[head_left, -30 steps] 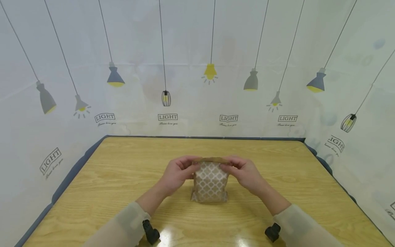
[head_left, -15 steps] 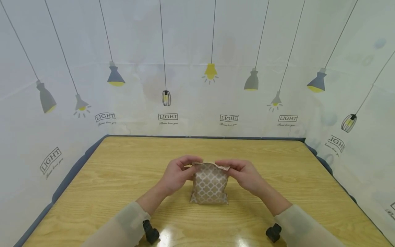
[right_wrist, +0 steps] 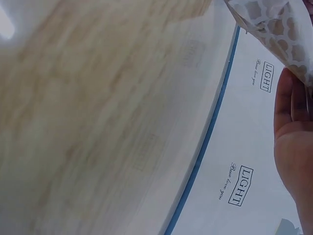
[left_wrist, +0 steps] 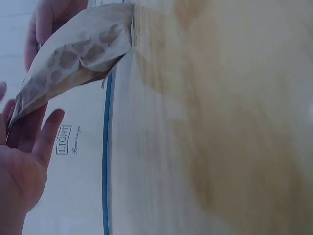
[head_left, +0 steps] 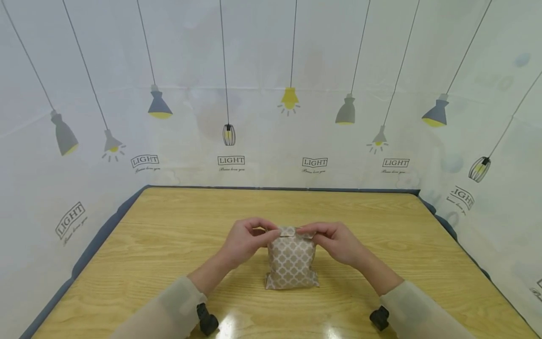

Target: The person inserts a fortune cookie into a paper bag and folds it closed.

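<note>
A brown paper bag [head_left: 292, 263] with a white lattice pattern stands upright on the table in the head view, its top edge folded over toward me as a short flap. My left hand [head_left: 245, 242] pinches the flap's left end between thumb and fingers. At the right end, my right hand [head_left: 338, 242] pinches the fold the same way. In the left wrist view the bag [left_wrist: 83, 54] is seen from its side, with the left hand's fingers [left_wrist: 49, 132] behind its upper end. The right wrist view catches only part of the bag [right_wrist: 274, 29], above the right hand [right_wrist: 296, 147].
The wooden table [head_left: 169, 226] extends around the bag on every side. A white sheet [head_left: 262, 56] printed with hanging lamps encloses its back and sides. Small black cameras [head_left: 207, 322] sit at both wrists, by the light sleeves [head_left: 169, 306].
The bag's top edge has been folded down toward me, so the flap now shows the lattice pattern. Both hands moved slightly nearer with it, and the bag's base slid a little toward me.
</note>
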Demonstrator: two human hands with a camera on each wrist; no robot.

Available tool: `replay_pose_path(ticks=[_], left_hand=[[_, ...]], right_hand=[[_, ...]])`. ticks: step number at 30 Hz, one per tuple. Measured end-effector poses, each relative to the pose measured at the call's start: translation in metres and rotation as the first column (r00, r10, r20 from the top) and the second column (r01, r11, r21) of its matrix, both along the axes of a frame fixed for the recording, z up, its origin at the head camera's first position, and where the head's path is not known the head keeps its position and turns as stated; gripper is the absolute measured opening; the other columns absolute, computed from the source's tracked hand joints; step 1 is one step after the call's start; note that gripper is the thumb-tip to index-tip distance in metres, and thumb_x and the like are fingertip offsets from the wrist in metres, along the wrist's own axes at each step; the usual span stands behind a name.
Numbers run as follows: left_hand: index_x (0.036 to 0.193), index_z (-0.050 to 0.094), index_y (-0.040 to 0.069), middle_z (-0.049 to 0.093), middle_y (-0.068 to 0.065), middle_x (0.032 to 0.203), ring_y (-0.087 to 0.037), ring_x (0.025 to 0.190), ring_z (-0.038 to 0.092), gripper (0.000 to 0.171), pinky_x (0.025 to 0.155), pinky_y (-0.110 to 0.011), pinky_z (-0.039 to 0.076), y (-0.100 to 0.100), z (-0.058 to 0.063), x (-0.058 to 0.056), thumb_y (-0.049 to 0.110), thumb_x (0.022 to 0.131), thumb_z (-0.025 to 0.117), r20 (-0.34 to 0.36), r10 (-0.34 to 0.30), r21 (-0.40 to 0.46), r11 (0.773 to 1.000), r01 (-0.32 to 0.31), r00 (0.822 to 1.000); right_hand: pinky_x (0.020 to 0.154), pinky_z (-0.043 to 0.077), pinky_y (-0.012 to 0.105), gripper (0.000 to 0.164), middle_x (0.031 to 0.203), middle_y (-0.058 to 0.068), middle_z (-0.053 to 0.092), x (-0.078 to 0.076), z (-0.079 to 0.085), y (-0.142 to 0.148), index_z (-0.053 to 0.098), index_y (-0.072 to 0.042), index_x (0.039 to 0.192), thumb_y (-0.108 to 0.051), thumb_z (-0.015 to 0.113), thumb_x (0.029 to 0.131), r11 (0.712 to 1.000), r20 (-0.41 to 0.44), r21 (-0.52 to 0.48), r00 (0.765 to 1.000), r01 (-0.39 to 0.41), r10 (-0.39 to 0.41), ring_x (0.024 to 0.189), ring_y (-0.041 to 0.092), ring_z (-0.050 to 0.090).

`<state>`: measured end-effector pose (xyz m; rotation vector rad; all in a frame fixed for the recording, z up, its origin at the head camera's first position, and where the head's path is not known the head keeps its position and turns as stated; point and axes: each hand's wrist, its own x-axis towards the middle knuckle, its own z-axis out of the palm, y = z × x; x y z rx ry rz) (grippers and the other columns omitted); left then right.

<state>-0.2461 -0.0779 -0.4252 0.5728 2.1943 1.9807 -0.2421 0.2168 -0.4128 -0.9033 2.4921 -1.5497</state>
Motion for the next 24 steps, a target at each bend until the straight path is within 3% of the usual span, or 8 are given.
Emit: replay_pose_path(ticks=[3,7,11,14,18,24], left_hand=[[0.117,0.074,0.007,0.077,-0.007,0.113,-0.014,0.09,0.075,0.026,0.078,-0.033,0.064,0.008,0.0,0.0,0.027,0.103,0.08,0.008,0.025,0.005,1.0,-0.025,1.0],[0.124,0.078,0.011,0.078,-0.008,0.112,-0.008,0.074,0.064,0.026,0.067,-0.026,0.058,0.015,0.001,0.001,0.029,0.105,0.077,0.006,0.009,-0.034,0.999,-0.009,1.0],[0.117,0.083,0.011,0.08,-0.01,0.108,-0.009,0.064,0.052,0.02,0.06,-0.023,0.051,0.018,0.002,0.002,0.025,0.104,0.078,-0.047,0.005,-0.094,0.996,-0.01,0.999],[0.114,0.083,0.012,0.08,-0.009,0.107,-0.009,0.064,0.052,0.016,0.058,-0.022,0.048,0.019,0.004,0.002,0.022,0.103,0.079,-0.093,0.022,-0.123,0.992,-0.033,0.995],[0.114,0.084,0.013,0.08,-0.009,0.104,-0.009,0.06,0.05,0.015,0.055,-0.022,0.046,0.02,0.006,0.004,0.022,0.103,0.079,-0.109,0.03,-0.125,0.991,-0.043,0.994],[0.116,0.084,0.015,0.08,-0.008,0.1,-0.008,0.053,0.045,0.016,0.051,-0.022,0.042,0.022,0.007,0.005,0.025,0.105,0.078,-0.109,0.044,-0.125,0.99,-0.057,0.993]], right_hand=[[0.061,0.051,0.026,0.034,0.141,0.021,0.073,0.0,0.0,0.0,0.078,-0.006,0.134,0.003,0.055,0.11,1.0,-0.015,0.009,1.0,-0.005,0.006,0.047,0.003,0.03],[0.065,0.053,0.027,0.034,0.141,0.023,0.072,0.001,0.001,-0.001,0.077,-0.004,0.134,0.002,0.054,0.11,1.0,-0.006,0.003,1.0,-0.019,0.019,0.049,0.002,0.032],[0.079,0.059,0.027,0.035,0.14,0.021,0.073,0.005,0.005,-0.006,0.072,-0.006,0.142,-0.007,0.052,0.113,0.999,0.048,-0.029,0.999,0.013,-0.011,0.076,0.001,0.063],[0.084,0.061,0.029,0.034,0.13,0.015,0.075,0.008,0.01,-0.015,0.069,-0.013,0.145,-0.021,0.059,0.114,0.996,0.076,-0.028,0.994,0.086,-0.083,0.101,0.009,0.071],[0.073,0.06,0.029,0.027,0.117,0.01,0.079,0.008,0.011,-0.027,0.077,-0.013,0.131,-0.027,0.073,0.108,0.986,0.061,-0.001,0.984,0.167,-0.166,0.087,0.013,0.07],[0.069,0.06,0.026,0.019,0.111,0.011,0.08,0.009,0.011,-0.034,0.081,-0.009,0.12,-0.021,0.075,0.106,0.982,0.038,-0.023,0.982,0.188,-0.187,0.083,0.011,0.07]])
